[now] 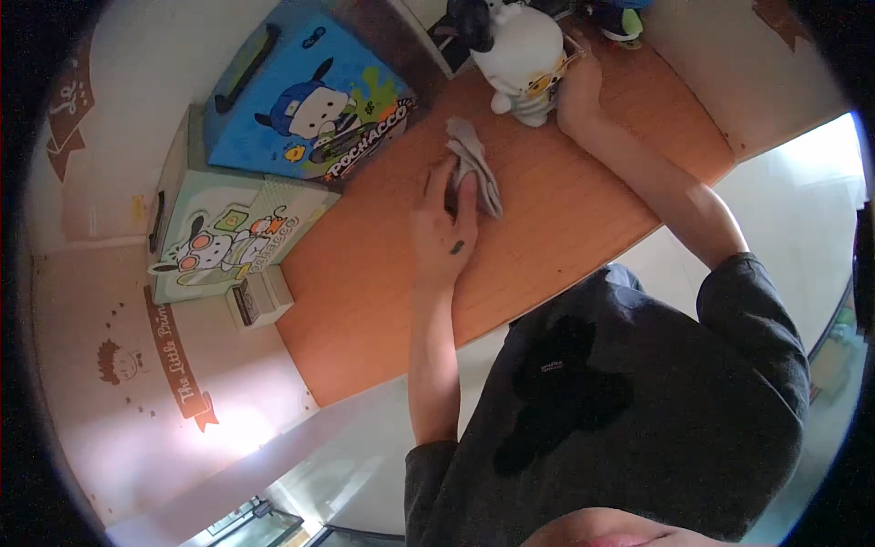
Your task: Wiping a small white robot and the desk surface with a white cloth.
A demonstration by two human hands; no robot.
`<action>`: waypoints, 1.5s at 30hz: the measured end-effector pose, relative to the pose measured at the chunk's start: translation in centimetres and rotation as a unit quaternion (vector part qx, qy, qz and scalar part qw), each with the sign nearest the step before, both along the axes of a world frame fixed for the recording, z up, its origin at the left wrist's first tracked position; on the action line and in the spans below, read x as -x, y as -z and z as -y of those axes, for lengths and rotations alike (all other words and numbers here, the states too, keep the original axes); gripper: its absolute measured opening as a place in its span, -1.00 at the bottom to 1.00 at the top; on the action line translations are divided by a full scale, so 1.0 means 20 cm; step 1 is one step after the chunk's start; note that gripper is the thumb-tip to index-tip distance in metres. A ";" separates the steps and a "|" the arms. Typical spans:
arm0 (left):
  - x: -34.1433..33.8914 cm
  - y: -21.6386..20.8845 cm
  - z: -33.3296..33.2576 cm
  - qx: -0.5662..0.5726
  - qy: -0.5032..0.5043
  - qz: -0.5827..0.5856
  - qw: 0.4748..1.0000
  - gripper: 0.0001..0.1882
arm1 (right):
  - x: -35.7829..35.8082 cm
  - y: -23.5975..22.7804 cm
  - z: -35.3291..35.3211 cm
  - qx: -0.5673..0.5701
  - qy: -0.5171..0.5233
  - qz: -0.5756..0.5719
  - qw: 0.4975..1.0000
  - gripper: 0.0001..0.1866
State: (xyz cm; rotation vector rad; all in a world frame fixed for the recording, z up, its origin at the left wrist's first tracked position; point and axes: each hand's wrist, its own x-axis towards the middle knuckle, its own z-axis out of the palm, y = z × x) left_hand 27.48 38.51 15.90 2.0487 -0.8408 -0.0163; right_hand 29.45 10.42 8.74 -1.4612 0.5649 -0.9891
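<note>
My left hand point(445, 223) is closed on a crumpled grey cloth point(478, 164) that lies against the wooden desk top. A dark mark shows on the back of that hand. Farther off, my right hand point(580, 96) grips the side of a white dog figurine point(522, 64) with black ears, its fingers partly hidden by the figure. The figurine holds or wears something yellow on its front, and its feet point toward me. I cannot tell whether it rests on the desk or is lifted slightly.
A blue cartoon box point(305, 100) and a pale green cartoon box point(241, 223) stand along the left of the desk point(365, 310). A small white box point(260, 299) sits before them. Another figure point(622, 23) stands at the back right. Low panels edge both sides.
</note>
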 end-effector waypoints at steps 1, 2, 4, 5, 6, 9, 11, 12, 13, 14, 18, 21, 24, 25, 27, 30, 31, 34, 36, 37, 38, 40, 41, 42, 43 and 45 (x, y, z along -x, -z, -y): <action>0.00 0.00 -0.01 -0.009 -0.010 -0.002 1.000 -0.67 | -0.03 -0.01 0.02 -0.014 0.023 0.015 1.000 -0.58; 0.01 0.00 -0.02 -0.016 -0.019 -0.004 1.000 -0.66 | -0.01 -0.02 0.05 -0.026 0.047 0.031 0.998 -0.58; 0.01 0.00 -0.02 -0.031 -0.037 -0.007 0.999 -0.66 | -0.06 -0.06 0.12 -0.049 0.094 0.063 0.992 -0.58; 0.02 0.01 -0.01 -0.026 -0.035 -0.006 0.999 -0.66 | -0.06 -0.04 0.15 -0.045 0.096 0.065 0.992 -0.58; 0.02 0.01 -0.01 -0.032 -0.027 0.002 0.999 -0.65 | -0.06 -0.04 0.22 -0.039 0.097 0.061 0.993 -0.58; 0.03 0.02 -0.06 -0.054 -0.041 0.026 0.997 -0.64 | -0.03 -0.02 0.23 -0.028 0.063 0.050 0.996 -0.60; 0.01 0.05 -0.14 -0.074 -0.050 -0.026 0.996 -0.61 | 0.63 0.11 0.15 -0.020 -0.023 0.041 0.999 -0.62; 0.01 0.05 -0.07 -0.069 -0.033 0.047 0.996 -0.61 | -0.01 -0.03 0.20 -0.019 -0.033 0.045 0.998 -0.62; 0.02 0.03 -0.01 -0.087 -0.022 0.064 0.994 -0.62 | 0.10 -0.06 0.24 -0.018 -0.044 0.047 0.998 -0.63; 0.02 0.04 -0.05 -0.108 -0.047 0.072 0.990 -0.62 | 0.09 -0.03 0.26 -0.018 -0.093 0.046 0.994 -0.64; 0.04 0.08 -0.10 -0.004 -0.047 0.084 0.995 -0.67 | 0.02 -0.05 0.25 -0.003 -0.183 0.043 0.982 -0.66; 0.11 0.10 -0.21 -0.002 -0.089 0.095 0.991 -0.69 | 0.01 -0.04 0.25 0.021 -0.218 0.034 0.975 -0.68; 0.22 0.13 -0.54 -0.082 -0.163 0.207 0.961 -0.69 | 0.15 -0.04 0.15 0.040 -0.252 0.029 0.966 -0.69; 0.24 0.10 -0.64 -0.086 -0.195 0.193 0.958 -0.69 | 0.18 -0.05 0.23 0.047 -0.250 0.023 0.967 -0.70; 0.27 0.10 -0.94 -0.079 -0.264 0.145 0.950 -0.64 | 0.27 -0.09 0.13 0.051 -0.260 0.015 0.964 -0.71; 0.32 0.10 -1.31 -0.084 -0.373 0.128 0.915 -0.68 | 0.42 -0.14 -0.09 0.057 -0.265 0.006 0.962 -0.72; 0.33 0.11 -1.38 -0.087 -0.414 0.128 0.897 -0.71 | 0.49 -0.19 -0.28 0.060 -0.266 0.005 0.962 -0.73; 0.31 0.15 -1.52 -0.116 -0.465 0.158 0.863 -0.73 | 0.46 -0.28 -0.54 0.067 -0.260 0.006 0.963 -0.74; 0.27 0.13 -1.51 -0.134 -0.464 0.159 0.861 -0.73 | 0.48 -0.32 -0.66 0.072 -0.254 0.002 0.964 -0.75; 0.23 0.12 -1.50 -0.151 -0.466 0.158 0.857 -0.72 | 0.47 -0.34 -0.73 0.076 -0.252 -0.001 0.965 -0.76; 0.19 0.11 -1.48 -0.167 -0.467 0.155 0.854 -0.70 | 0.48 -0.36 -0.77 0.079 -0.248 -0.004 0.965 -0.76; 0.12 0.11 -1.45 -0.183 -0.466 0.155 0.852 -0.68 | 0.47 -0.36 -0.79 0.060 -0.274 0.021 0.960 -0.78; 0.07 0.12 -1.45 -0.192 -0.483 0.153 0.840 -0.65 | 0.44 -0.37 -0.83 0.037 -0.302 0.050 0.951 -0.79; 0.02 0.12 -1.44 -0.202 -0.502 0.150 0.828 -0.62 | 0.43 -0.38 -0.85 0.036 -0.300 0.050 0.952 -0.79; -0.01 0.13 -1.44 -0.211 -0.520 0.147 0.814 -0.59 | 0.41 -0.38 -0.86 0.067 -0.339 0.020 0.938 -0.80; -0.04 0.14 -1.43 -0.222 -0.537 0.143 0.801 -0.56 | 0.36 -0.40 -0.87 0.136 -0.405 -0.016 0.904 -0.81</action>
